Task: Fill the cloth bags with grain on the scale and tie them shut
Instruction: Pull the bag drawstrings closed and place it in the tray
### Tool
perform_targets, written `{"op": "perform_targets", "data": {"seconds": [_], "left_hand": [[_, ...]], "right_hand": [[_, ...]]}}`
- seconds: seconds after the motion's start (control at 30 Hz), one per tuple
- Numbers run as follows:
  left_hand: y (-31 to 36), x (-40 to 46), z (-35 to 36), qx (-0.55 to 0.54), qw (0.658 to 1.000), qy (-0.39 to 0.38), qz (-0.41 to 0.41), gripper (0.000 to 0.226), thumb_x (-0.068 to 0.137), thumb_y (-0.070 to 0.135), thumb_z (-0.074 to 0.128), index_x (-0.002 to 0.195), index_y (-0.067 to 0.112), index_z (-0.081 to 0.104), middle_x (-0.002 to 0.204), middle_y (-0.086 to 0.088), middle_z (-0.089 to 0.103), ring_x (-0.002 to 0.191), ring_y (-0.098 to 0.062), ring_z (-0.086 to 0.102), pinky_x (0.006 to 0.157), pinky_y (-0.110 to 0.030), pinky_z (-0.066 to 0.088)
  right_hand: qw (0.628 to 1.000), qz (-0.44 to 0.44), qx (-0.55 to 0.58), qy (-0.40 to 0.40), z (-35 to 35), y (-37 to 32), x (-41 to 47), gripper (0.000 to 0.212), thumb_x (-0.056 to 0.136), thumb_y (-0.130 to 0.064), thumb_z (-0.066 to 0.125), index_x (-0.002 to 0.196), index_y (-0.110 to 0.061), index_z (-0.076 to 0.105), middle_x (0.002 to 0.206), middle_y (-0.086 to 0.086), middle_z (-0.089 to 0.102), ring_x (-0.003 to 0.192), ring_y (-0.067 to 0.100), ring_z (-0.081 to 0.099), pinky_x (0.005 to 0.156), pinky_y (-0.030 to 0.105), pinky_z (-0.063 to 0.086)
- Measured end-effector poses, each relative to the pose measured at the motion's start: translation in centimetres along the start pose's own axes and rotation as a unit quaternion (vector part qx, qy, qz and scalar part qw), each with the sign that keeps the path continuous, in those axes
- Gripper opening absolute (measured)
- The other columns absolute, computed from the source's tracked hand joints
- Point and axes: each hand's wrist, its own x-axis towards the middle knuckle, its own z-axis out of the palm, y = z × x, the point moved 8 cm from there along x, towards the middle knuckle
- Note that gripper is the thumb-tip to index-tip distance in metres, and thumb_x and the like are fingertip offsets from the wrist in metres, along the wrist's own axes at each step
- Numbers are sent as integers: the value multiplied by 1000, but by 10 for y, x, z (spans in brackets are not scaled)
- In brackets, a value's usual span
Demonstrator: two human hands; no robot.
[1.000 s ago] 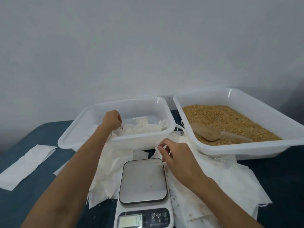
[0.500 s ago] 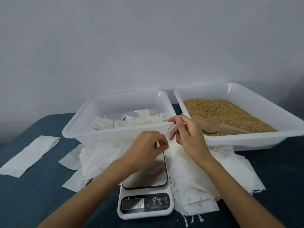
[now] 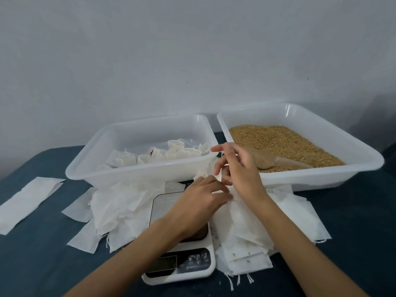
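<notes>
A white kitchen scale (image 3: 181, 261) stands at the front centre with an empty metal platform. Right of it lies a pile of empty white cloth bags (image 3: 252, 228). My left hand (image 3: 204, 202) and my right hand (image 3: 237, 168) meet above the top of that pile, both pinching the edge of one cloth bag (image 3: 220, 179). The right tray (image 3: 300, 181) holds brown grain (image 3: 278, 142) and a tan scoop (image 3: 272, 160) lying in it. The left tray (image 3: 128, 170) holds several filled, tied bags (image 3: 171, 154).
More empty bags (image 3: 120, 206) are heaped left of the scale. A loose white strip (image 3: 27, 200) lies at the far left on the dark blue tabletop (image 3: 353, 221). A plain wall rises behind the trays.
My left hand left the left tray and came over the scale to the pile. My right hand rose from the pile, and both now pinch one bag.
</notes>
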Motion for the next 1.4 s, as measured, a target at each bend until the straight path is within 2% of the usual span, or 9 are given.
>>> {"op": "perform_targets", "data": {"seconds": [0.23, 0.4, 0.5, 0.6, 0.67, 0.77, 0.97, 1.13, 1.4], "left_hand": [[-12, -7, 0, -142, 986, -2, -87, 8, 81, -1, 82, 84, 6, 80, 103, -7, 74, 99, -30, 66, 85, -46, 55], [-18, -10, -7, -230, 963, 16, -139, 4, 84, 10, 82, 84, 8, 79, 100, 1, 74, 97, -18, 63, 87, -30, 50], [-40, -23, -28, -291, 925, 95, -225, 15, 89, 22, 72, 75, 23, 70, 91, 10, 73, 86, -13, 64, 76, -24, 47], [-68, -43, -33, -405, 835, 180, -325, 30, 94, 18, 69, 69, 18, 54, 69, 7, 55, 66, -6, 49, 64, -17, 41], [-83, -54, -30, -425, 801, 209, -366, 31, 95, 6, 71, 71, 13, 52, 66, 0, 52, 63, -9, 47, 60, -16, 40], [-90, -58, -24, -462, 778, 201, -376, 11, 97, 3, 70, 95, 13, 70, 76, -9, 68, 71, -15, 59, 65, -22, 47], [-86, -62, -22, -473, 783, 165, -368, 17, 101, 15, 66, 101, 3, 78, 93, -8, 77, 85, -13, 66, 74, -27, 51], [-89, -64, -27, -449, 784, 204, -378, 10, 92, 4, 74, 92, -6, 74, 103, -24, 71, 95, -43, 65, 86, -40, 54], [-89, -69, -45, -353, 817, 276, -362, 39, 82, -4, 82, 70, 24, 58, 88, 3, 63, 80, -13, 61, 70, -25, 48]], "right_hand": [[1000, -10, -16, -6, 1, -1, -1, 32, 109, -29, 41, 102, -11, 66, 60, 10, 62, 35, 12, 28, 38, 21, 26], [1000, -2, -3, -11, 0, 2, 1, 35, 108, -36, 44, 101, -12, 69, 64, 10, 63, 41, 18, 32, 42, 28, 29], [998, 6, 6, -63, 9, 1, 1, 50, 102, -54, 43, 104, -14, 73, 84, 9, 72, 66, 21, 59, 66, 32, 49], [985, 84, 24, -151, 24, 13, -4, 72, 87, -78, 37, 112, -22, 75, 112, 2, 74, 107, 17, 68, 97, 38, 49], [978, 82, -3, -194, 32, 15, -10, 57, 89, -70, 54, 118, -24, 73, 119, -3, 72, 116, 15, 66, 99, 34, 50], [983, 47, -62, -167, 29, 15, -10, 29, 90, -25, 75, 118, -17, 71, 115, -2, 73, 109, 9, 68, 90, 24, 54], [992, 71, -51, -94, 20, 24, -7, 17, 94, -4, 66, 108, 5, 71, 97, 19, 72, 87, 26, 70, 82, 37, 60], [993, 61, -46, -90, 24, 27, -8, 23, 93, -7, 68, 116, -2, 69, 104, 12, 75, 92, 22, 72, 74, 27, 59], [956, -184, -230, 16, 24, -11, -24, 12, 97, -32, 66, 102, -23, 61, 100, -13, 59, 83, 16, 60, 77, 19, 48]]}}
